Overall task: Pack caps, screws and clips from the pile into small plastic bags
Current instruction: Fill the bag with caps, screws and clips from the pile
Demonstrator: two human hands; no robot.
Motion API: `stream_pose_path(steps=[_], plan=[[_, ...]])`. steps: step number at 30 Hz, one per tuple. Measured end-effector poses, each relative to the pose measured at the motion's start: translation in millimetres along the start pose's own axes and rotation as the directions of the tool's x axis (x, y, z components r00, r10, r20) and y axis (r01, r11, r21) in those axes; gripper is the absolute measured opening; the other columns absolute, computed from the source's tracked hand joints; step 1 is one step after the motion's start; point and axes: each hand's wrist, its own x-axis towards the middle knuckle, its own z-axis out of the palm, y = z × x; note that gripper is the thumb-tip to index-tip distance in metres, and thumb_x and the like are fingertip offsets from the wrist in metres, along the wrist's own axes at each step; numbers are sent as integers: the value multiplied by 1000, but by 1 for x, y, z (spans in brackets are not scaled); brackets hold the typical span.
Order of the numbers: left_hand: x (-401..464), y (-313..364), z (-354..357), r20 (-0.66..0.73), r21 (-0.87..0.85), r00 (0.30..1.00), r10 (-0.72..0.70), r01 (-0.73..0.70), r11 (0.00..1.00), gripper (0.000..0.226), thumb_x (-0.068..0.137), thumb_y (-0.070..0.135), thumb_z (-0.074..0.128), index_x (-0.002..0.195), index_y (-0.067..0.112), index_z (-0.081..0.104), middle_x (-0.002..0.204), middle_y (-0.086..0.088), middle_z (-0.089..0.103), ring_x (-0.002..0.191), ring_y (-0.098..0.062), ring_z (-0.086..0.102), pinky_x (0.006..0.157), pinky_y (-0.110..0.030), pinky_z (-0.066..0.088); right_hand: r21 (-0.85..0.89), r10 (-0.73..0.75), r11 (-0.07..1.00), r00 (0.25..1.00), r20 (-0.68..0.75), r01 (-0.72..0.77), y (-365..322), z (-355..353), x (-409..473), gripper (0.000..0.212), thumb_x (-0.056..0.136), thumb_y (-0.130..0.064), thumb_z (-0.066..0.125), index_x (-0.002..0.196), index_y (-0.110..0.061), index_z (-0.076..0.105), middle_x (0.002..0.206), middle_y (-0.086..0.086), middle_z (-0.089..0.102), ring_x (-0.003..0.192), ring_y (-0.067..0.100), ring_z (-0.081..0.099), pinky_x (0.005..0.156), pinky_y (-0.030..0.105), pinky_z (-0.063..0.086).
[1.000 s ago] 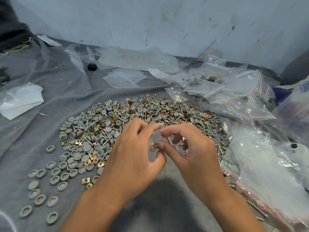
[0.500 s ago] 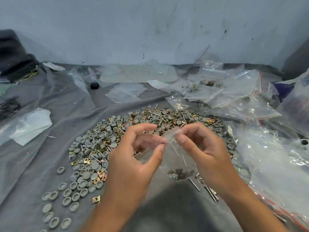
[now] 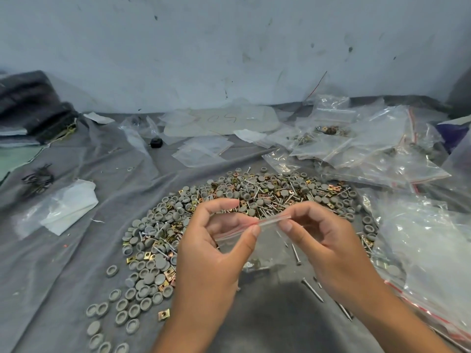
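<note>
Both hands hold a small plastic bag [image 3: 257, 240] above the grey cloth [image 3: 63, 263]: the left hand [image 3: 214, 253] pinches its red-striped top edge, and the right hand [image 3: 328, 240] pinches the same strip just beside it. The pile [image 3: 229, 212] of caps, screws and clips lies just beyond. Bare cloth opens to the left; heaped bags [image 3: 369, 149] crowd the right. A plastic sheet [image 3: 221, 121] by the wall reads "50".

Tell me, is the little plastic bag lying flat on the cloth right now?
No, the small bag hangs above the grey cloth, its top edge pinched between the left hand and right hand.
</note>
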Motion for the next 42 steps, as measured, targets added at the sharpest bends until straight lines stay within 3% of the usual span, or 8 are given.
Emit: stream_pose_path(steps=[10,16,20,23,28,30,38,42], plan=[[-3,5,-1,41,64,999,2,-5,998,47,78,11,86,107,39,61,91,2,77,89,-18,75,72,-22,59,-117,-46,992,999,-26,42,-7,9,-4,5,94,-41,62,94,-37,64,90,-7,65,81,18,60,64,22,46],[-3,5,0,52,107,999,13,-18,994,43,75,26,83,107,43,58,90,4,78,93,-17,74,90,-48,55,-77,-28,997,999,15,29,-11,11,-4,15,90,-50,61,98,-40,67,95,-9,70,90,16,65,74,20,48],[-4,3,1,50,117,999,20,-26,993,39,75,25,82,103,41,59,89,1,77,85,-21,75,81,-51,59,-121,-30,992,999,21,32,-10,11,-4,14,92,-50,59,98,-40,67,94,-12,70,91,14,65,74,16,45],[-4,1,0,55,127,998,29,-36,991,35,75,24,82,97,38,58,88,0,77,89,-21,74,79,-48,60,-134,-23,991,999,34,27,-9,11,-5,15,94,-50,56,98,-39,65,95,-12,68,94,13,64,76,15,44],[-2,-1,0,72,131,996,55,-64,989,35,77,25,81,96,40,56,89,3,77,91,-18,74,78,-30,59,-120,-9,993,1000,21,12,-6,13,-5,19,95,-54,53,98,-39,64,95,-9,67,92,17,63,78,28,48],[-2,-2,0,56,147,996,68,-75,986,34,77,25,81,98,39,57,89,5,77,89,-17,73,77,-28,58,-94,-5,996,1000,-13,3,-6,12,-5,20,94,-55,53,98,-39,64,90,-11,66,84,12,61,72,22,46],[-2,-3,-2,45,149,998,51,-57,987,31,75,42,77,95,41,54,91,6,77,93,-17,72,83,-41,53,-83,-25,996,997,-69,19,-8,9,-4,17,93,-51,54,97,-37,65,90,-10,66,83,10,61,70,14,44],[1,-3,-5,-2,78,1000,3,-3,997,35,68,47,79,93,42,55,88,1,77,85,-15,71,71,-47,58,-4,-18,1000,990,-137,18,-8,2,-2,19,91,-51,57,98,-35,66,82,-13,63,71,0,53,61,11,41]])
